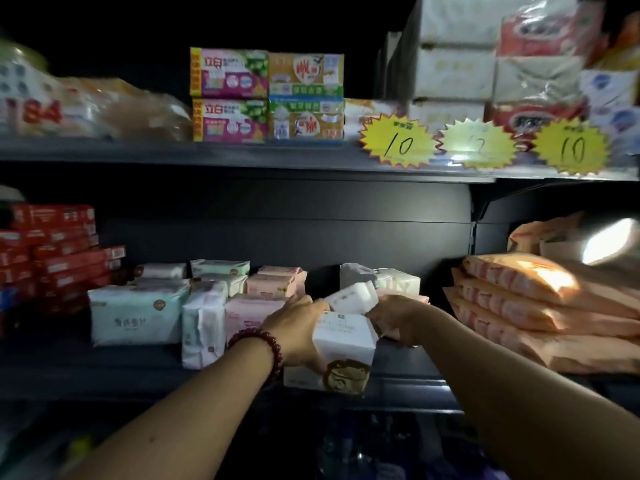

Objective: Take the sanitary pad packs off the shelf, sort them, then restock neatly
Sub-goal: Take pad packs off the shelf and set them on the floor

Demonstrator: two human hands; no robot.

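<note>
The dark lower shelf [104,372] carries everything. A stack of orange bags [519,306] fills its right end and red boxes [59,258] its left. Between them sit the sanitary pad packs [138,313], mint, white and pink, in rows. A white pack [346,344] stands upright at the front edge, and the left grip [298,327] holds its left side. The right grip [398,317] lies over a pink pack [388,331] just beside it; whether it clasps anything I cannot tell. A smaller white pack [353,297] leans tilted between the two hands. A red bead bracelet [273,348] circles the left wrist.
</note>
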